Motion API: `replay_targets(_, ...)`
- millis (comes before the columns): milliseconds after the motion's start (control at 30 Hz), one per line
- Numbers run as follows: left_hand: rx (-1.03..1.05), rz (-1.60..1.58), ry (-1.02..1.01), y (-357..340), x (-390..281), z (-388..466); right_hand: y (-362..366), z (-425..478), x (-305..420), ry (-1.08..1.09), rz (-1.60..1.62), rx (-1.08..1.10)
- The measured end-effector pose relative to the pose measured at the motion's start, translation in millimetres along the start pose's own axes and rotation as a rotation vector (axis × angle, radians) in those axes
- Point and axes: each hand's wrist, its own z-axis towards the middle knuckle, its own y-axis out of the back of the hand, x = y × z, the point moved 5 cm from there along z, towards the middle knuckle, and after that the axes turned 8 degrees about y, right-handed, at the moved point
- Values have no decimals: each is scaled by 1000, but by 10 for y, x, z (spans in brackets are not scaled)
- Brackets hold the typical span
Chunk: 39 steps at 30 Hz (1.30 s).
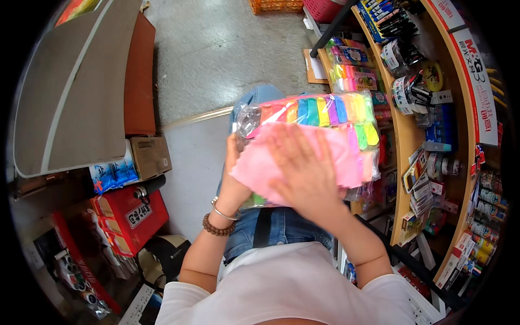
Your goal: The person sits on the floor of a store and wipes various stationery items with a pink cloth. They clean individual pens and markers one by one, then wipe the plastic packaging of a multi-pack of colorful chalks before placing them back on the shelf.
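A clear plastic pack of colourful soft pieces, perhaps modelling clay (313, 109), lies across my lap area, above my jeans. My left hand (235, 166) grips the pack's left side; its fingers are partly hidden behind the wrapping and the cloth. A pink cloth with a zigzag edge (256, 166) is spread over the front of the pack. On top of the cloth lies my right hand (304, 170), flat, slightly blurred, with its fingers apart and pressing the cloth against the pack. Crinkled clear wrapping bunches at the pack's upper left corner.
Wooden shelves (400, 162) with pens, jars and packaged goods rise close on the right. To the left are a grey tabletop (89, 89), a cardboard box (150, 156), a red box (150, 215) and a dark bottle (152, 187). An orange basket (276, 6) stands ahead on the floor.
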Motion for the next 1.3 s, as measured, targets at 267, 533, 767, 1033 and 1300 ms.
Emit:
replay_targets(267, -217, -43, 90, 8, 190, 53, 70, -40, -593, -273, -16, -374)
replay_targets(533, -131, -62, 68, 1, 175, 6, 399, -111, -721, -177, -112, -394)
replay_targets(767, -39, -25, 12, 96, 226, -46, 62, -228, -192, -8, 62, -294)
replay_targets(1033, -134, -63, 45, -117, 57, -54, 272, -791, -1389, -562, 26, -503)
replay_targets(1300, -158, -6, -159, -30, -283, -311, 636, -1031, -1539, -723, 581, -791)
